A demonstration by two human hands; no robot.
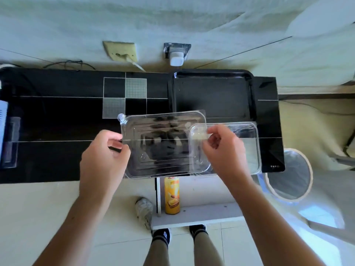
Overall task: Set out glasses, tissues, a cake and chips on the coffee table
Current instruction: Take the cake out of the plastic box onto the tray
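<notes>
On the floor by the wall stood a long black table (57, 121) with thin white lines and two grey squares on it. A black tray (213, 96) sat on its right part. Small white letters showed near the table's right corner, too tiny to read. Above the table's front edge, two hands held a clear plastic box (159, 144) opened out flat, with dark cake showing through the bigger half. The left hand (104, 156) pinched the left edge of the bigger half. The right hand (224, 150) pinched the edge of the smaller half (240, 150). A round white bin (290, 175) stood to the right of the table. Under the box, a yellow chips can (172, 196) stood upright on a low white shelf (196, 215). Its red writing was too blurry to read, but a picture of a yellow snack showed near the bottom.
</notes>
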